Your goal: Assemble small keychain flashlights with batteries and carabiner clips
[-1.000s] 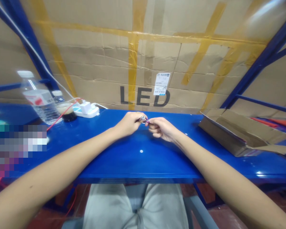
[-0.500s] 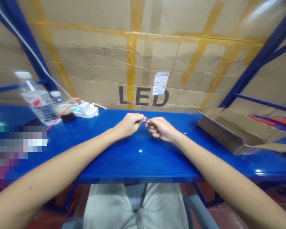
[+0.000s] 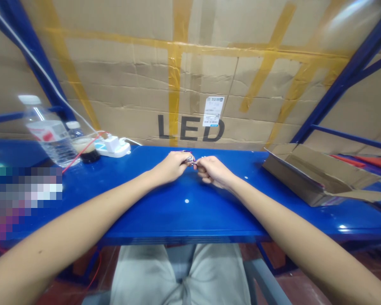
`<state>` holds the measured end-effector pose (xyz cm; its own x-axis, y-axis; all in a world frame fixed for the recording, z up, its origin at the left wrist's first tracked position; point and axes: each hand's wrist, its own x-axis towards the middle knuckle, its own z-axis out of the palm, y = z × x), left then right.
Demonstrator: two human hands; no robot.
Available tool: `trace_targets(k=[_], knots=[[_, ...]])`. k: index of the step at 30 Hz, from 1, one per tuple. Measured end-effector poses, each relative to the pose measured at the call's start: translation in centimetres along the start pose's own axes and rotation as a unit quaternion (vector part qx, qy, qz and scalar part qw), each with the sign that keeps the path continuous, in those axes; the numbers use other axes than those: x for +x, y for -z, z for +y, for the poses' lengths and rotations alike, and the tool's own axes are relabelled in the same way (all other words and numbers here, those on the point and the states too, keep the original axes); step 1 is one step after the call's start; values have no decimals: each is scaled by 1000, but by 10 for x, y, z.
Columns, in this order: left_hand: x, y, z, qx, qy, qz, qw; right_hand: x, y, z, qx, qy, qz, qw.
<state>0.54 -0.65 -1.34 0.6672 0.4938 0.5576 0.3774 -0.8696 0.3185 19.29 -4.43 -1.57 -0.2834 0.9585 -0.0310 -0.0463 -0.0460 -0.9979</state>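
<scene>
Both hands meet above the middle of the blue table (image 3: 178, 216). My left hand (image 3: 171, 166) is closed around a small shiny metallic piece (image 3: 189, 159), whose kind I cannot make out; part of it shows past the thumb. My right hand (image 3: 214, 170) is closed too, its thumb and forefinger pinched at the right end of that piece. The other fingers of the right hand are curled under. Whatever lies inside the two grips is hidden by the fingers.
At the left stand a water bottle (image 3: 51, 135), a dark-filled cup (image 3: 88, 153) and a white power strip (image 3: 116, 148) with cables. An open cardboard box (image 3: 292, 180) sits at the right, red items (image 3: 374, 162) behind it. A large carton (image 3: 139, 93) rises behind the table.
The hands stay together in nearly the same place. Around the small metallic piece, the fingertips have shifted only slightly.
</scene>
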Motion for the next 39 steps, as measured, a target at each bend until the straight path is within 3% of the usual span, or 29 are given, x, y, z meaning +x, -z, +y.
trace_targets(k=[8,12,19,27,33,39], knots=[[-2,0,-1,-21,-15,-19,999,1,0,4,-14,1,3,1000],[-2,6,-1,-35,34,-19,999,0,1,1,10,-9,-6,1000],[-1,23,10,152,107,-37,982,1,1,-3,23,-25,13,999],[-3,20,22,204,94,-100,969,2,4,0,51,-15,-7,999],[-2,14,22,153,59,-45,985,1,4,1,63,-38,-60,995],[4,6,13,-25,146,41,988,-4,-2,1,45,-32,-93,994]])
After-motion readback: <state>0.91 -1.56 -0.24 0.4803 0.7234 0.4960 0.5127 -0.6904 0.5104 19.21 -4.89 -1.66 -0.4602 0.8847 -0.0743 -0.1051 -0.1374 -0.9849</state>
